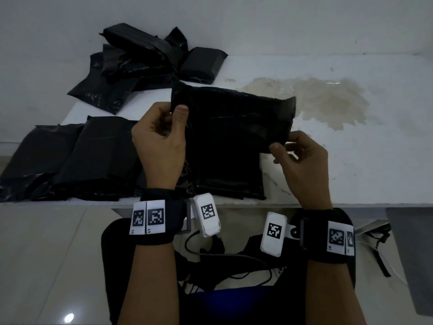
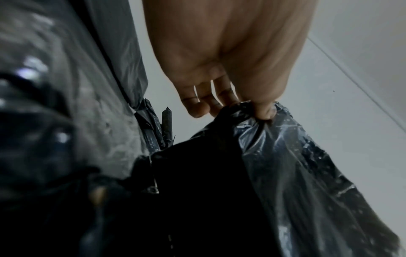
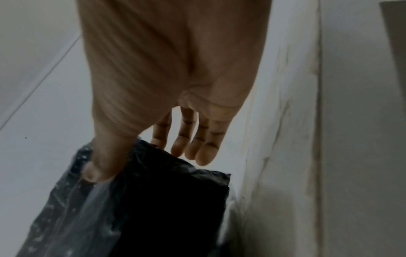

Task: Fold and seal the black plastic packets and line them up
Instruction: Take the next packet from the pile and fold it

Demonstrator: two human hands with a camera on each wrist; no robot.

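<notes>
Black packet [image 1: 229,127] between both hands; left hand [image 1: 159,146] and right hand [image 1: 302,160] each pinching its flap

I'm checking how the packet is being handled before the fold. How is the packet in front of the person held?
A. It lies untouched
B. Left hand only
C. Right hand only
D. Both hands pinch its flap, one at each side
D: the left hand and right hand each pinch a side of the packet's raised flap.
</notes>
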